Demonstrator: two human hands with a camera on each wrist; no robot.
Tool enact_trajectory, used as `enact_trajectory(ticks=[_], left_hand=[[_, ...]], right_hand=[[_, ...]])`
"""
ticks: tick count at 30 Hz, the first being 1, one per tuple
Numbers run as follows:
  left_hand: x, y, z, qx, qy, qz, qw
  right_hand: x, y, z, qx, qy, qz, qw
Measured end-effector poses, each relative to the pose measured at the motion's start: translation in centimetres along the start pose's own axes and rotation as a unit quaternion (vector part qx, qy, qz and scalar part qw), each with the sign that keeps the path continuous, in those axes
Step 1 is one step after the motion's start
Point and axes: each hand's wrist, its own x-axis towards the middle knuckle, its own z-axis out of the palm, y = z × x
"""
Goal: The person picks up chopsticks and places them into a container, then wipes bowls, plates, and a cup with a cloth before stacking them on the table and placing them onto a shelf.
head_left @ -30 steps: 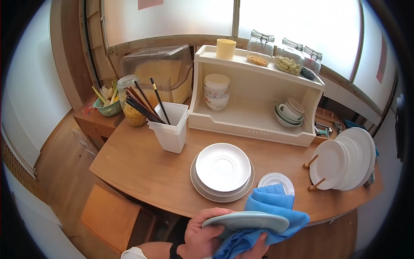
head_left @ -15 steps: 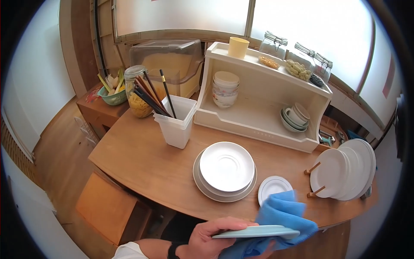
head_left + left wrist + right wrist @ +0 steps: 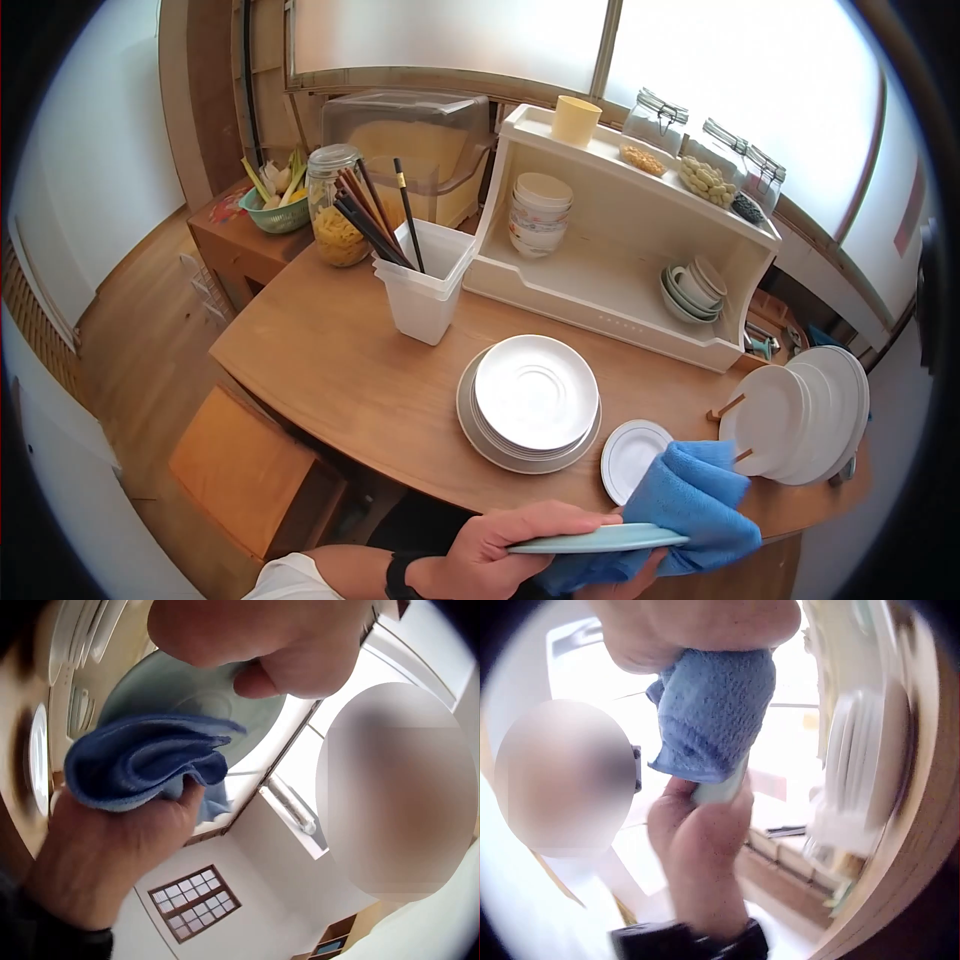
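Over the table's front edge, my left hand (image 3: 500,545) grips a pale green plate (image 3: 590,543) by its left side, thumb on one face and fingers on the other. The plate appears almost edge-on in the head view. Around its right side is a bunched blue cloth (image 3: 695,505). My right hand (image 3: 635,583) holds that cloth against the plate, mostly hidden beneath both. In the left wrist view the folded cloth (image 3: 150,761) lies over the plate's face (image 3: 199,694). A small white plate (image 3: 630,455) rests on the table just beyond the cloth.
A stack of white plates (image 3: 537,390) stands mid-table. Further back are a white container (image 3: 425,300) with chopsticks and a cream shelf (image 3: 610,285) holding bowls. Several plates (image 3: 800,420) stand in a wooden rack at right. A stool (image 3: 245,470) is at lower left.
The pale green plate has tipped from showing its face to nearly edge-on. Both hands, the plate and the cloth have shifted right in view; the whole scene also shifts as the head turns.
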Motion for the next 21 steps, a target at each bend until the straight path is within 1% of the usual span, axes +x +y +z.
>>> enact_trajectory(ticks=[1, 2, 3, 4, 5, 7, 8, 9, 10, 11, 12, 13, 15, 16, 17, 18, 19, 20, 21], left_hand=[[-0.5, -0.5, 0.6, 0.002, 0.002, 0.000, 1.000], [-0.6, -1.1, 1.6, -0.099, 0.060, 0.027, 0.993], [-0.6, -1.2, 2.4, -0.200, 0.116, 0.055, 0.971], [-0.9, -0.6, 2.4, -0.119, 0.115, 0.050, 0.985], [-0.7, -0.5, 2.6, -0.120, 0.113, 0.050, 0.985], [0.0, -0.1, 2.6, -0.072, 0.125, 0.103, 0.984], [0.3, 1.0, 2.1, -0.051, 0.109, 0.089, 0.989], [0.7, 1.9, 0.8, -0.052, 0.104, 0.088, 0.989], [1.0, 2.4, -0.7, -0.025, 0.001, 0.008, 1.000], [1.3, 2.6, -1.3, 0.002, -0.102, -0.071, 0.992], [1.8, 2.6, -1.0, 0.085, -0.099, -0.032, 0.991], [1.7, 2.3, -0.8, 0.081, -0.102, -0.031, 0.991], [1.0, 1.7, -0.4, 0.127, -0.067, 0.025, 0.989], [0.6, 1.0, 0.2, 0.124, -0.067, 0.026, 0.990], [0.2, 0.0, 1.1, 0.043, 0.003, 0.037, 0.998], [-0.3, -0.8, 1.9, -0.037, 0.072, 0.045, 0.996], [-0.8, -1.2, 2.4, -0.115, 0.141, 0.050, 0.982], [-1.6, -0.9, 2.5, -0.089, 0.167, -0.008, 0.982], [-1.5, -1.0, 2.1, -0.090, 0.162, -0.011, 0.983]], right_hand=[[0.4, 0.2, 0.8, 0.060, -0.084, 0.042, 0.994], [0.1, 0.3, 0.8, 0.061, -0.083, 0.043, 0.994], [-0.3, 0.3, 0.4, 0.035, -0.059, 0.058, 0.996], [-0.7, 0.4, -0.1, 0.008, -0.034, 0.072, 0.997], [-1.1, 0.4, -0.7, -0.020, -0.010, 0.087, 0.996], [-1.6, 0.2, -1.5, -0.072, 0.037, 0.119, 0.990], [0.5, -2.1, -2.3, -0.010, -0.043, 0.129, 0.991], [1.9, -4.5, -2.6, -0.082, -0.075, 0.140, 0.984], [3.1, -6.0, -2.5, -0.136, -0.110, 0.066, 0.982], [3.0, -6.8, -3.3, -0.241, -0.147, 0.022, 0.959], [2.9, -6.7, -3.3, -0.244, -0.144, 0.023, 0.959], [2.9, -6.5, -3.1, -0.219, -0.127, 0.031, 0.967], [2.8, -5.9, -2.2, -0.168, -0.096, 0.044, 0.980], [2.7, -5.5, -1.7, -0.142, -0.081, 0.053, 0.985], [2.5, -5.1, -1.1, -0.115, -0.067, 0.061, 0.989], [2.4, -4.7, -0.4, -0.085, -0.050, 0.071, 0.993], [2.3, -4.3, 0.2, -0.054, -0.031, 0.080, 0.995], [2.3, -3.9, 0.9, -0.024, -0.012, 0.088, 0.996], [2.2, -3.5, 1.5, 0.005, 0.007, 0.093, 0.996]])
